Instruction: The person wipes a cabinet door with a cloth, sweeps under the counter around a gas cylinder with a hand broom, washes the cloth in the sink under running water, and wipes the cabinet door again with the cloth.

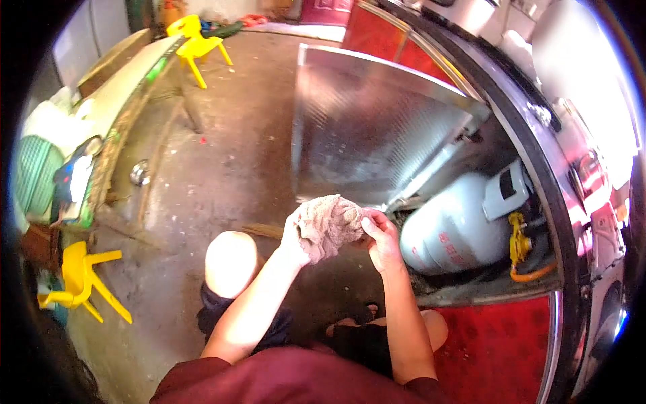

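The bunched cloth (330,227), gripped between both hands above the floor (235,141), partly hides the left hand (292,237); the right hand (383,242) pinches its right edge. Red lettering on the gas cylinder (445,225), right, is illegible. An open cabinet door (367,124) stands beyond.

In this room I see two bare hands (293,237) (384,244), one cloth (330,225) and two yellow plastic chairs (200,47) (77,273). I count also one gas cylinder (447,225), one yellow valve fitting (517,240), one orange hose (535,275), one metal cabinet door (370,121) and one green basket (37,175).
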Tool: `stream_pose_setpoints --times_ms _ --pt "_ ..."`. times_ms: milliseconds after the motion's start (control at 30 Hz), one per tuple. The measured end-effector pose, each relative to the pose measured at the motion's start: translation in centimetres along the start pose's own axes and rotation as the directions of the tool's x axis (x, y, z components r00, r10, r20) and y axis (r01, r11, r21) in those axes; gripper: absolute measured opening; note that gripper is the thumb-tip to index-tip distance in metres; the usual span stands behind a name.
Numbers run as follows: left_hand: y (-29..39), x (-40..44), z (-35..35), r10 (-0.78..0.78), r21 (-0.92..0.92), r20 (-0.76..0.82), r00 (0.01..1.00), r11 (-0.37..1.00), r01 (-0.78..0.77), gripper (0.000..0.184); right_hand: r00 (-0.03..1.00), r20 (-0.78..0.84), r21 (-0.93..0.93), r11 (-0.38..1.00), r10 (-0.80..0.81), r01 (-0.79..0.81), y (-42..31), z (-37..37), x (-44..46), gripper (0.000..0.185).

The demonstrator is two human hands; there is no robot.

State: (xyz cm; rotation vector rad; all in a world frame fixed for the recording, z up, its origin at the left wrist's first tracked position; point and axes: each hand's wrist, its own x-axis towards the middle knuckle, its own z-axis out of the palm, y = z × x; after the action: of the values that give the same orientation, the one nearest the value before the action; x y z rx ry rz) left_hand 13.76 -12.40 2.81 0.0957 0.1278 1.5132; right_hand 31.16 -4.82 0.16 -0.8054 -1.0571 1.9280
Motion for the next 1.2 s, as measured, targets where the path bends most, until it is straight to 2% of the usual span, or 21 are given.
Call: stream_pose_setpoints --times_ms 33,67,133,200,233,300,333,400,433,533,600,667,733,833,867,967,1000,1033,1067,1133,1200 --pt "0.5 -0.4 0.5 0.061 0.021 0.123 0.991 0.998 -0.064 0.041 0.999 0.031 0.003 0.999 -0.044 0.044 0.2 1.7 0.3 0.019" --pt "0.9 -0.4 -1.0 0.223 0.047 -0.087 0.971 0.975 -0.219 0.042 0.997 0.03 0.029 0.998 -0.065 0.065 0.2 3.5 0.5 0.019" --pt "0.8 0.0 -1.1 0.532 0.194 -0.08 0.843 0.838 -0.51 0.043 0.994 0.014 0.083 0.991 -0.107 0.106 0.3 7.0 0.6 0.019" --pt "1.2 -0.8 -0.4 0.484 0.479 0.172 0.858 0.72 -0.502 0.044 0.984 0.065 0.043 0.986 -0.163 0.161 1.2 9.3 1.1 0.031" --pt "-0.7 -0.8 0.8 0.58 0.532 0.012 0.814 0.686 -0.497 0.054 0.974 0.081 -0.016 0.977 -0.212 0.214 1.2 10.7 0.9 0.035" --pt "-2.2 -1.1 -0.5 0.719 0.937 0.283 0.635 -0.065 -0.344 0.063 0.918 0.184 -0.081 0.925 -0.351 0.37 2.2 12.6 0.9 0.044" --pt "-0.8 -2.5 1.2 0.67 0.931 0.295 0.681 -0.042 -0.363 0.071 0.968 0.109 -0.003 0.973 -0.228 0.23 1.1 14.8 -0.1 0.045" --pt "3.3 -3.1 3.4 0.651 0.848 0.261 0.712 0.198 -0.492 0.068 0.93 0.243 -0.089 0.949 -0.275 0.304 0.6 17.0 -1.9 0.048" --pt "5.3 -3.4 3.7 0.618 0.838 0.069 0.783 0.391 -0.381 0.062 0.928 0.286 -0.164 0.942 -0.238 0.292 0.7 17.9 -2.5 0.049" --pt "9.7 -4.8 2.9 0.714 0.926 0.092 0.694 0.196 -0.324 0.044 0.894 0.403 -0.348 0.872 -0.193 0.345 1.5 19.8 -1.7 0.054" --pt "13.4 -5.9 2.9 0.733 0.946 0.285 0.618 -0.111 -0.304 0.043 0.88 0.433 -0.548 0.718 -0.195 0.429 1.4 20.6 -1.1 0.051" --pt "19.3 -5.9 3.6 0.632 0.874 0.474 0.613 -0.25 -0.417 0.039 0.901 0.401 -0.505 0.78 -0.166 0.369 1.8 20.5 -0.2 0.044" --pt "24.0 -6.6 7.7 0.76 0.871 0.483 0.434 -0.369 -0.323 0.036 0.945 0.303 -0.439 0.862 -0.124 0.254 3.7 18.3 1.3 0.042" --pt "36.0 -5.8 10.2 0.596 0.612 0.789 0.151 -0.785 -0.099 0.033 0.989 0.115 -0.575 0.806 -0.092 0.142 7.6 12.2 4.1 0.032" --pt "40.3 -6.4 11.1 0.315 0.306 0.944 0.095 -0.947 0.1 0.031 0.999 0.021 -0.594 0.803 -0.048 0.051 8.7 9.8 4.3 0.029" --pt "48.7 -10.0 10.1 0.373 0.06 0.851 0.371 -0.77 0.635 0.056 0.978 -0.195 -0.557 0.813 0.068 -0.168 12.4 2.6 3.8 0.022" --pt "53.2 -10.7 7.4 0.566 -0.066 0.671 0.479 -0.598 0.799 0.059 0.961 -0.26 -0.543 0.81 0.089 -0.222 14.1 -0.1 3.9 0.02" --pt "54.2 -11.0 8.2 0.81 0.129 0.172 0.561 -0.583 0.802 0.055 0.944 -0.311 -0.571 0.772 0.111 -0.279 15.5 -2.5 3.6 0.019" --pt "54.6 -11.1 7.7 0.755 -0.192 -0.006 0.655 -0.644 0.741 0.049 0.928 -0.348 -0.596 0.732 0.136 -0.331 16.8 -4.6 3.4 0.018" --pt "45.8 -8.7 10.0 0.926 -0.209 0.114 0.359 -0.331 0.92 0.044 0.911 -0.369 -0.638 0.664 0.182 -0.391 19.8 -8.3 2.6 0.018" --pt "44.8 -7.3 5.1 0.506 -0.262 0.607 0.613 -0.601 0.755 0.034 0.848 -0.448 -0.652 0.545 0.283 -0.527 25.0 -13.7 3.6 0.017"
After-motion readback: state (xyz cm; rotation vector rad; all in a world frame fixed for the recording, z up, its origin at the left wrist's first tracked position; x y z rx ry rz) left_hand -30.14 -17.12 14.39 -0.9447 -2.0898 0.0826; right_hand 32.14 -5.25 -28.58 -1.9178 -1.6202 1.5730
